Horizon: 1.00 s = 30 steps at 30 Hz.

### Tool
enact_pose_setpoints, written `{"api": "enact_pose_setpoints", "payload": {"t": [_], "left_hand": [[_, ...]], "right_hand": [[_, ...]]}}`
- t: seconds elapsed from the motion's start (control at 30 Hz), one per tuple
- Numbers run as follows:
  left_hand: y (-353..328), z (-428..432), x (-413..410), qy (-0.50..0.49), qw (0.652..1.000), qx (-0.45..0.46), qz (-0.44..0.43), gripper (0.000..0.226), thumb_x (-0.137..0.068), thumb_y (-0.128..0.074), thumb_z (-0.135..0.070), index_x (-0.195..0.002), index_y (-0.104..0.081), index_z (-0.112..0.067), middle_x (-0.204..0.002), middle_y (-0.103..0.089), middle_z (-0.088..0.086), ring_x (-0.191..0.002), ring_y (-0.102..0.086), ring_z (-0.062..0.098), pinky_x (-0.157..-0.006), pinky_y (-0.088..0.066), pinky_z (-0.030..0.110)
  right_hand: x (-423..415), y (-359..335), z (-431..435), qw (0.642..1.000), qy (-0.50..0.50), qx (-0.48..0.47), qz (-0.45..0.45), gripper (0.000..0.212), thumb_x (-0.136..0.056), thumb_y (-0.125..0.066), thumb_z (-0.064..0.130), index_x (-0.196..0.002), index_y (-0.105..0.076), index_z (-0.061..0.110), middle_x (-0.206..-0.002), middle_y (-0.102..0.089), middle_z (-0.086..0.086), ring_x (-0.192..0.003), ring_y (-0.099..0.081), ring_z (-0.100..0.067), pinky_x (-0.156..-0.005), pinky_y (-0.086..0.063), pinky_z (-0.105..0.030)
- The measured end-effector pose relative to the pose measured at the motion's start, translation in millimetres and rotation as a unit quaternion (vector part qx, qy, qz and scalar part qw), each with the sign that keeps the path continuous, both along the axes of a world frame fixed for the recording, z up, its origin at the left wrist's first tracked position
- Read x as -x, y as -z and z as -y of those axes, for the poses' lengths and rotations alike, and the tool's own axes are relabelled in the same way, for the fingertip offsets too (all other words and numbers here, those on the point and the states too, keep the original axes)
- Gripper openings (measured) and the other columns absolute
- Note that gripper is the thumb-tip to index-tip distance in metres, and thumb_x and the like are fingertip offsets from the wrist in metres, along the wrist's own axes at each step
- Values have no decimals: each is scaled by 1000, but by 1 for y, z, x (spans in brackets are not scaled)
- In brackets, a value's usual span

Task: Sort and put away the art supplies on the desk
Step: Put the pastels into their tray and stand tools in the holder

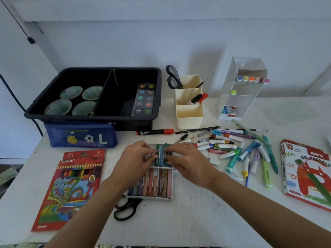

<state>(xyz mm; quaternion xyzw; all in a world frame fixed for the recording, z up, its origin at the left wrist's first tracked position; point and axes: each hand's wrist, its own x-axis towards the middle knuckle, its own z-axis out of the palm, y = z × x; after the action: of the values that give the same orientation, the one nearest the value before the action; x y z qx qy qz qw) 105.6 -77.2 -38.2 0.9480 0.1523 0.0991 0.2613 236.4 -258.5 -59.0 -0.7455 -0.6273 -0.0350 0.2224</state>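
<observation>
A white pastel tray (170,197) lies in the middle of the desk. Its near row holds several oil pastels (154,183). In the far row stand green and blue pastels (160,154). My left hand (138,156) touches them from the left and my right hand (186,158) from the right, fingertips resting on the sticks. Whether either hand pinches a stick is hidden by the fingers. To the right lies a loose heap of markers and pastels (232,149). The oil pastels box (304,172) sits at the far right.
A dark bin (95,117) holds bowls and a paint palette (145,99). A blue pencil case (80,135), colour pencil box (71,187), black scissors (127,208), cream holder (189,111) and white organizer (241,88) stand around.
</observation>
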Motion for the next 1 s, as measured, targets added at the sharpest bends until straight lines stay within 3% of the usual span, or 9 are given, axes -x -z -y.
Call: {"api": "enact_pose_setpoints", "payload": {"t": [0.13,0.27,0.33,0.47,0.63,0.87,1.0], "left_hand": [[9,1,7,16,1000,-18,-2,32,-97,-66,-35,-127,-71,-28,-104,-54,-12,-86,-53,6,-79,-46,22],[15,3,9,7,999,-40,-7,33,-96,-67,-38,-127,-72,-28,-104,-52,-13,-81,-47,4,-73,-32,8],[17,3,8,3,999,-39,-15,33,-97,-65,-40,-127,-72,-29,-103,-50,-13,-80,-47,5,-69,-28,8],[16,3,6,6,998,-40,-41,36,-99,-59,-45,-131,-68,-32,-103,-45,-13,-80,-47,5,-66,-28,9],[14,2,4,-10,999,-16,-46,38,-95,-65,-46,-131,-68,-32,-102,-45,-13,-83,-49,3,-67,-30,6],[9,-3,6,-1,999,26,-21,26,-96,-67,-35,-122,-73,-33,-100,-51,-12,-89,-51,3,-73,-35,10],[7,-6,7,13,999,27,-32,26,-94,-71,-32,-120,-75,-29,-101,-51,-13,-89,-50,1,-73,-36,10]], "right_hand": [[3,3,4,1000,-4,10,-15,25,-98,-62,15,-120,-70,11,-130,-65,-10,-122,-59,-26,-102,-47,-39],[6,4,7,1000,0,6,-17,26,-96,-64,12,-122,-70,11,-131,-65,-10,-123,-58,-26,-99,-46,-37],[7,5,7,1000,1,4,-20,26,-95,-65,10,-121,-70,11,-130,-65,-10,-124,-58,-26,-100,-46,-39],[6,5,6,1000,-2,12,-28,26,-97,-61,12,-122,-69,11,-130,-65,-9,-126,-56,-26,-102,-45,-40],[5,4,4,999,1,28,-29,24,-99,-59,15,-121,-69,13,-127,-65,-6,-124,-55,-24,-101,-44,-40],[2,-6,-1,993,32,39,-105,25,-98,-60,28,-120,-68,20,-123,-65,2,-116,-53,-13,-98,-45,-39],[3,-11,-11,993,42,56,-100,27,-97,-62,33,-120,-69,22,-119,-65,3,-111,-53,-13,-95,-45,-41]]}}
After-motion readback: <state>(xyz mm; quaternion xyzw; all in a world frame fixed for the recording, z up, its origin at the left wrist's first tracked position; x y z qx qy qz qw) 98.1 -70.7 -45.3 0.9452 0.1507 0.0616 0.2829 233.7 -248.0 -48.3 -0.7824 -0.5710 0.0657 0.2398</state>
